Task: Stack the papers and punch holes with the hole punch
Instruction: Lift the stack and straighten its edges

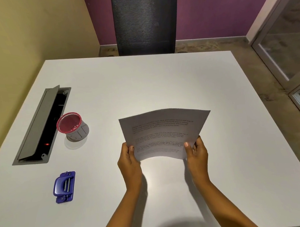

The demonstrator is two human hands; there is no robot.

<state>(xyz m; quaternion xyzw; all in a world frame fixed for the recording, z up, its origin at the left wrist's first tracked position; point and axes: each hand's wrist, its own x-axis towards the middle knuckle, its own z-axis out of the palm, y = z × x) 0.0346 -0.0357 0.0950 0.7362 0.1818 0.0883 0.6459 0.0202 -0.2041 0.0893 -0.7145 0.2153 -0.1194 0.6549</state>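
Both hands hold the papers (163, 134) up off the white bench (160, 79), well in front of the person. The left hand (130, 163) pinches the lower left edge, thumb on the printed face and the other fingers behind; the right hand (197, 154) does the same at the lower right edge. The sheets bow upward in the middle and lean away from the person.

The hole punch (65, 187) lies well off to the left, near the front of the bench, untouched. Beyond it stands a red mesh pen cup (72, 127), just beside an open cable hatch (42, 123) set into the bench.

What could go wrong: with only the bottom corners gripped, the bowed sheets could slide against each other, and the edges would not line up when they go into the punch. A loose pinch could also let one sheet slip and fall.

I cannot tell how many sheets there are; the stack looks like one page from here. The print is too blurred to read. The fingers behind the paper are hidden, and the cup looks empty, though its bottom is hard to see. A dark chair (145, 20) stands at the far side, its seat hidden by the bench.
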